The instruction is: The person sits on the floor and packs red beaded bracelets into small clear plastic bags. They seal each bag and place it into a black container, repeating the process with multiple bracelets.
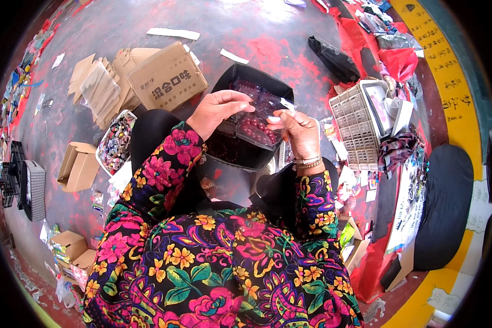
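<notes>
The fingertips (pixel 247 106) of the left hand (pixel 217 113) are drawn together, thumb against forefinger, on the upper left edge of a clear plastic bag (pixel 259 112). The right hand (pixel 299 133) pinches the bag's right side, thumb and forefinger nearly meeting, the other fingers curled in; small white bits show by these fingertips, too small to identify. The bag hangs between the two hands, over a black bin (pixel 270 82), and dark red beads (pixel 257 131) show at its lower part; whether they lie inside it or behind it cannot be told.

Bracelets (pixel 309 161) circle the right wrist, and flowered sleeves (pixel 161 172) cover both forearms. The bin sits in front of the person, between dark-clad knees. Just beside the left knee stands a white basket (pixel 98 157) full of small colourful items. Beyond it, a printed carton (pixel 171 76) leans by flattened cardboard (pixel 101 87), with an open box (pixel 77 167) farther left. To the right are a white slatted crate (pixel 355 126) and, above it, a crumpled black plastic bag (pixel 333 59). Red patches mark the grey floor (pixel 115 44).
</notes>
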Demonstrator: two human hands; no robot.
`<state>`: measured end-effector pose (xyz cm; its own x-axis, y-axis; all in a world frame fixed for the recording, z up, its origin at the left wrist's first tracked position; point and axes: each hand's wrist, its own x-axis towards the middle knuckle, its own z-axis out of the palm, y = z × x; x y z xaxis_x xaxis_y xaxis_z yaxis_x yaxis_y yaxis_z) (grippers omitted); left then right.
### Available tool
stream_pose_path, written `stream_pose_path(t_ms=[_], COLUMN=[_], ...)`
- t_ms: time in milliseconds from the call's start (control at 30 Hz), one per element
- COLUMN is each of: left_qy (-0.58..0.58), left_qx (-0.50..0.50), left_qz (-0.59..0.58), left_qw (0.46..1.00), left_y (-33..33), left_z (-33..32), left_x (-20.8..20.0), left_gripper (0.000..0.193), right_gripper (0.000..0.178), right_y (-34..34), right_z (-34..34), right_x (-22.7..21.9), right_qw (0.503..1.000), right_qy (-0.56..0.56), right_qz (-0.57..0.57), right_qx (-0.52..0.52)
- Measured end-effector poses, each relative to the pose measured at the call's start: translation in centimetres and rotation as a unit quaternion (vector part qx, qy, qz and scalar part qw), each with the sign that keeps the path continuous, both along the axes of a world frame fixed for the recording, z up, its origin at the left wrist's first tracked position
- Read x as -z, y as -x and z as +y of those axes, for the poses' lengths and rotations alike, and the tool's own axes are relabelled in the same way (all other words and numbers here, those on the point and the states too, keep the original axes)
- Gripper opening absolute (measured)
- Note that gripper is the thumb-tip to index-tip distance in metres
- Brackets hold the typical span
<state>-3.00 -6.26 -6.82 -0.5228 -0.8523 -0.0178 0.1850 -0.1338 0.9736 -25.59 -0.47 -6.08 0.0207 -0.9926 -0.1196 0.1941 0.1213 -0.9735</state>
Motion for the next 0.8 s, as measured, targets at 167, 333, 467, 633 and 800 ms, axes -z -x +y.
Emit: stream_pose_path(t_ms=[167, 333, 467, 633, 800], left_qy=[-0.080, -0.067, -0.096, -0.088, -0.108], left_qx=[0.023, 0.016, 0.028, 0.035, 0.049], left_qz=[0.025, 0.093, 0.070, 0.083, 0.128], left_qw=[0.996, 0.993, 0.992, 0.992, 0.985], left_y=[-0.3, 0.3, 0.1, 0.1, 0.0], left_z=[0.2, 0.1, 0.4, 0.6, 0.5], left_x=[0.0, 0.6, 0.4, 0.1, 0.2], left_gripper=[0.017, 0.017, 0.020, 0.025, 0.028], right_gripper=[0.017, 0.017, 0.016, 0.017, 0.017], right_y=[-0.1, -0.2, -0.6, -0.4, 0.4], right_z=[0.0, 0.0, 0.2, 0.3, 0.1], right_x=[-0.2, 0.0, -0.7, -0.6, 1.0], right_qw=[1.000, 1.000, 0.999, 0.998, 0.996], right_qy=[0.008, 0.016, 0.018, 0.049, 0.071], right_qz=[0.003, -0.016, -0.009, -0.012, -0.034], right_qx=[-0.001, 0.016, 0.028, 0.045, 0.045])
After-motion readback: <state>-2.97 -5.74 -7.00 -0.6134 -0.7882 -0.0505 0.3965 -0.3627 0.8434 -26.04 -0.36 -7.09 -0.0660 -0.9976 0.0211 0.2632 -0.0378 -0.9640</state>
